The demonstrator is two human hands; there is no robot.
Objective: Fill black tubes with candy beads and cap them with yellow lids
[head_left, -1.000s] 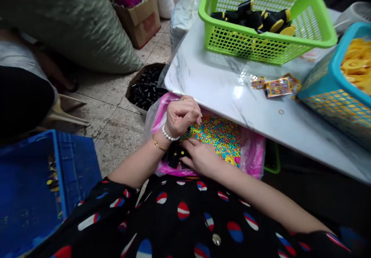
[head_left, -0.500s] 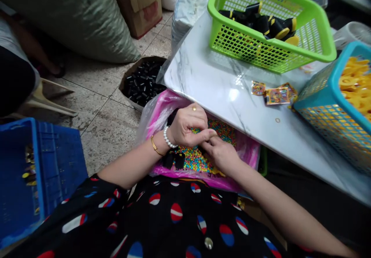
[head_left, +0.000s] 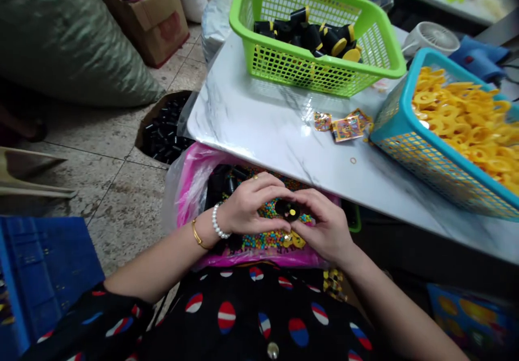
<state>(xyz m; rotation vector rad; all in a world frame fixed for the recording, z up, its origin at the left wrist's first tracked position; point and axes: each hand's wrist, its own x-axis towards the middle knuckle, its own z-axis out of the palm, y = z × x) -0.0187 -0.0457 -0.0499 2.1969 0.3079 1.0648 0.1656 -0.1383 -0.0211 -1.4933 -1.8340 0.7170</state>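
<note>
A small black plastic cup (head_left: 281, 209) with a yellow spot showing in its mouth is held between my two hands, above a plastic-lined pink tub (head_left: 187, 188). My left hand (head_left: 257, 204), wearing a pearl bracelet, grips its left side with thumb and fingers. From the right, my right hand (head_left: 327, 225) pinches its edge. Beneath them lie many small coloured candy balls (head_left: 263, 239) in the tub. Other black cups (head_left: 232, 182) rest at the tub's left end, and a few yellow plastic pieces (head_left: 295, 240) sit close below my right hand.
A marble-patterned table (head_left: 259, 123) overhangs the tub's far side. On it stand a green basket (head_left: 308, 77) of black-and-yellow pieces, a blue basket (head_left: 441, 155) of yellow parts and small printed packets (head_left: 346, 128). A box of black cups (head_left: 166, 128) and a blue crate (head_left: 48, 258) are at left.
My hands rose from the tub and came together, with the black cup now showing between them. My right hand moved from the tub's near side to the cup's right. The view shifted rightward.
</note>
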